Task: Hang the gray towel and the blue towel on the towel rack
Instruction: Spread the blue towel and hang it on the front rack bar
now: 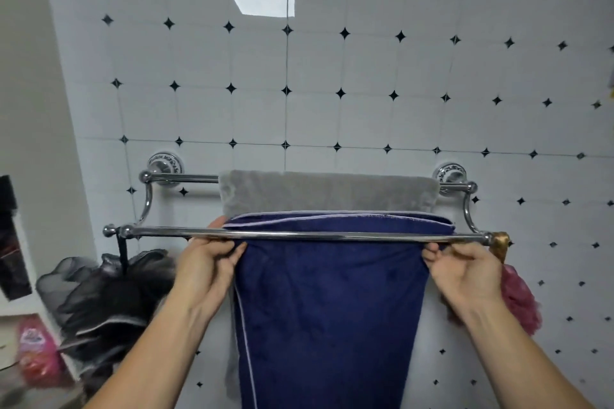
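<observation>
Hanging the blue towel on the front bar of the double towel rack: second towel in hand, step nearly complete. Gripping the towel's side edges just below the bar, left hand pinching the edge at 9 o'clock of the cloth, right hand pinching the edge at 3 o'clock; fingers of both closed on fabric, thumbs toward the viewer. Draping over the bar, with the folded top showing behind it and the front panel falling toward 6 o'clock, narrowing as it drops. Resting already on the rear bar, at 12 o'clock of the blue towel, the gray towel, spread flat. Hanging at 8 o'clock, a black mesh bath sponge; at 4 o'clock, a pink one, partly hidden by the right wrist. Judging the next move: evening out front and back lengths, spreading the edges outward along the bar, then releasing both grips.
</observation>
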The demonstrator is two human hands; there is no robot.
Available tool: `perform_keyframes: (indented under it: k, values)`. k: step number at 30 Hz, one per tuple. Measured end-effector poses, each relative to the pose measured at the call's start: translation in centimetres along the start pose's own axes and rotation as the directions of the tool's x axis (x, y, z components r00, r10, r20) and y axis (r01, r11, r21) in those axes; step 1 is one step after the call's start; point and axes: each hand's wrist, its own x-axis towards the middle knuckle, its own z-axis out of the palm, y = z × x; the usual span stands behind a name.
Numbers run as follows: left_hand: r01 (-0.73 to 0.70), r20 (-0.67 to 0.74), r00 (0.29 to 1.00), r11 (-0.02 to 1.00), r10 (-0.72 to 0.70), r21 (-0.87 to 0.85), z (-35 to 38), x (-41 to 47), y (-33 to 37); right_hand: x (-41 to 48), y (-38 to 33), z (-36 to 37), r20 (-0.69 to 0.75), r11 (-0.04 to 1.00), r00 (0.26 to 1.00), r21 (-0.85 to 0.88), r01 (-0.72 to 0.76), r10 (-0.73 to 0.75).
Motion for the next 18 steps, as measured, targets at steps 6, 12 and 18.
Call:
perform_keyframes:
  k: [6, 12, 18]
  values:
    - [-0.028, -0.092, 0.996, 0.980, 0.010, -0.198, 3.1, 0.6, -0.2, 1.7, 0.2, 3.1, -0.267, 0.996, 0.963, -0.081, -0.049, 0.025]
    - [-0.208, -0.252, 0.945, 0.978, 0.206, 0.019, 3.6, 0.7, -1.7, 2.1, 1.1, 3.3, -0.389, 0.970, 0.920, -0.238, -0.048, -0.049]
    - [-0.252, -0.229, 0.932, 0.958, 0.279, 0.139, 2.4, 0.4, -2.3, 0.6, 0.6, 2.7, -0.399, 0.883, 0.901, -0.467, -0.039, -0.172]
